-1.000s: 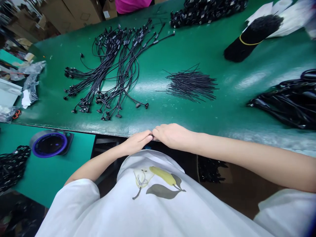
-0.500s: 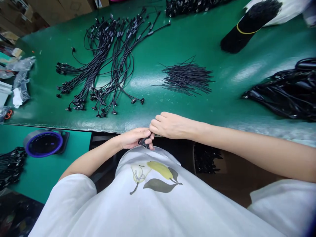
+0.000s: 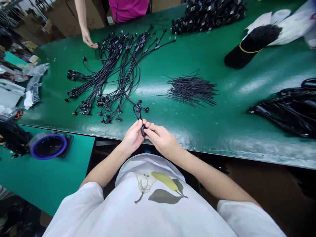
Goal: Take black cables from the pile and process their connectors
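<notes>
1. Black cable (image 3: 140,122) is being pinched between the left hand (image 3: 132,137) and right hand (image 3: 161,140), just above the front edge of the green counter (image 3: 222,131).
2. Fingers (image 3: 150,130) of both hands are closing narrowly around it, with its looped end rising toward the pile.
3. Loose cable bundle (image 3: 111,69) is lying just beyond the hands, beside a spread of thin black wires (image 3: 191,90).
4. Another person's hand (image 3: 87,39) is hanging at the counter's far edge.
</notes>
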Demonstrator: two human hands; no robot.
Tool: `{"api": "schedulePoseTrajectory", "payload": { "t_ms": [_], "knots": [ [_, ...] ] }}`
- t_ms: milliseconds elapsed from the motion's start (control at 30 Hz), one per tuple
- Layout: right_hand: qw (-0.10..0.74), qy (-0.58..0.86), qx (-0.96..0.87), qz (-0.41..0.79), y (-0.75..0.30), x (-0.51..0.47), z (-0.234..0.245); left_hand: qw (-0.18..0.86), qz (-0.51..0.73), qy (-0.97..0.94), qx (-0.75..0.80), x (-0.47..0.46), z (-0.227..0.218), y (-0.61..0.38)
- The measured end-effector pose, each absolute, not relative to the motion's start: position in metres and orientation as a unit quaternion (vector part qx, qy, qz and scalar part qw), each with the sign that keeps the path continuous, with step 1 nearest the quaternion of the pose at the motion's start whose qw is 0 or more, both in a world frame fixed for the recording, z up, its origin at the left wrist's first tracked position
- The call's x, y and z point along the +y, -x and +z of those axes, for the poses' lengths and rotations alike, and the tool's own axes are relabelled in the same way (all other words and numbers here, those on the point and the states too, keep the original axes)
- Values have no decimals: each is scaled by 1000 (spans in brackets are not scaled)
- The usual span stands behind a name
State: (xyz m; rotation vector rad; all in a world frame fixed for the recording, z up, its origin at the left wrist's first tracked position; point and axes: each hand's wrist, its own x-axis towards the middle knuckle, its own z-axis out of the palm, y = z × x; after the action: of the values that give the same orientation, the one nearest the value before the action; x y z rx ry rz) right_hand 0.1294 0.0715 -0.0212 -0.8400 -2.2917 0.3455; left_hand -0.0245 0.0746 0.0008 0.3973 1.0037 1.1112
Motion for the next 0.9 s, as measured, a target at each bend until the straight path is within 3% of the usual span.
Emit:
{"api": "schedulePoseTrajectory", "payload": {
  "t_ms": [167, 367, 567, 700, 800, 900],
  "knots": [
    [417, 355, -779, 305, -122, 81, -21, 677, 534, -200, 465, 73, 2, 20],
    [402, 376, -745, 376, -126, 82, -1, 596, 562, -284, 498, 72, 0, 15],
    [352, 332, -860, 164, -112, 64, -12, 662, 513, -269, 476, 65, 7, 18],
    [297, 267, -911, 102, -132, 80, 8, 597, 478, -389, 513, 63, 2, 25],
    [273, 218, -937, 24, -148, 104, 26, 566, 377, -523, 514, 63, 3, 33],
    [183, 123, -975, -33, -154, 119, 29, 547, 246, -620, 505, 61, 14, 42]
  ]
}}
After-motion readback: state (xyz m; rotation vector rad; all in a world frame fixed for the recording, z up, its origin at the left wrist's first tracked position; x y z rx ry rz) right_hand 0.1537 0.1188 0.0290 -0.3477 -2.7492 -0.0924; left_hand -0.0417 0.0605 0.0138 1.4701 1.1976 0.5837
